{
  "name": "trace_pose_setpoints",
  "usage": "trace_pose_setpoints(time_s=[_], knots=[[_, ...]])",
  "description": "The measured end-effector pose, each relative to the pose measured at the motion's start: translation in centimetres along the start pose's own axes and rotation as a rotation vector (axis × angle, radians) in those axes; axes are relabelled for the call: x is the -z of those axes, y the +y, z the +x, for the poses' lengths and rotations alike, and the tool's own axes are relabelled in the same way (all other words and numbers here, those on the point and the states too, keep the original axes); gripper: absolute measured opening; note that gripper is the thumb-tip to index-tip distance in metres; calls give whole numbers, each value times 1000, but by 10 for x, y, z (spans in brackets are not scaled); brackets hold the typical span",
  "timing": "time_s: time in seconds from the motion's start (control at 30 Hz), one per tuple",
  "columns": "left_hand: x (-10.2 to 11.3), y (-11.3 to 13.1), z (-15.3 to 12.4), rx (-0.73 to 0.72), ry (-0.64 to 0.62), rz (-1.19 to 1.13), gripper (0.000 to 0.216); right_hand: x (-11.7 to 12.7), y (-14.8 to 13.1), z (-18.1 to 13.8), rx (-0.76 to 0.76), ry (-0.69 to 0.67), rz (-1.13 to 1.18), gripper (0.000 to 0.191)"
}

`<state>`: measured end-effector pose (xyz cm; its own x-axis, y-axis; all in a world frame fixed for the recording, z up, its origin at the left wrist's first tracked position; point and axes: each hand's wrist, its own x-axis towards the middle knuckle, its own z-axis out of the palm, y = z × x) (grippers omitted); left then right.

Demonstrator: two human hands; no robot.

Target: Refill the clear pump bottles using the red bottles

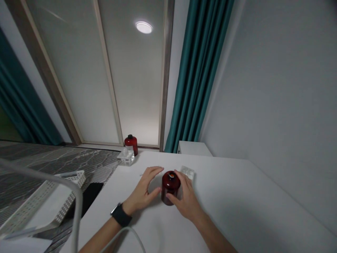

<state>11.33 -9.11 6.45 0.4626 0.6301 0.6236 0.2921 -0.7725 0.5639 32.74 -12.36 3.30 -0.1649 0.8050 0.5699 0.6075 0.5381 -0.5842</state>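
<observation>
A dark red bottle (168,196) stands upright on the white table, its neck uncapped with something orange and white showing in the opening. My right hand (187,196) is wrapped round the bottle's right side, thumb across the front and fingers at the shoulder. On the other side, my left hand (144,189) is open and curved, its thumb tip close to the bottle and the fingers apart. A black watch sits on that wrist. Partly hidden behind my right hand lies a clear, flat object (187,172).
At the table's far left corner stand a second red bottle (131,143) with a black cap and a clear block-like container (125,156). A white basket (34,207) is left of the table (237,211). A pale cable (79,211) crosses the lower left.
</observation>
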Motion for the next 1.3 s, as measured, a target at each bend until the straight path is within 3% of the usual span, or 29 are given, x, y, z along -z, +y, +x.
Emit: trace_pose_setpoints(time_s=[0.27,0.4,0.63,0.93,1.1,1.3], knots=[[-13,1,-1,2,-60,-27,56,3,0,1,106,-46,-154,82],[-15,0,-3,38,-64,-61,55,9,2,1,151,-64,-146,69],[-23,-6,-4,92,43,-70,60,31,40,12,36,252,-71,46],[-2,-9,-4,-16,-13,-35,40,30,82,8,-176,-35,-7,72],[-5,-6,-4,-27,28,9,43,23,88,9,-201,-2,51,64],[-11,1,-4,-60,-32,-23,61,19,91,10,-222,20,61,61]])
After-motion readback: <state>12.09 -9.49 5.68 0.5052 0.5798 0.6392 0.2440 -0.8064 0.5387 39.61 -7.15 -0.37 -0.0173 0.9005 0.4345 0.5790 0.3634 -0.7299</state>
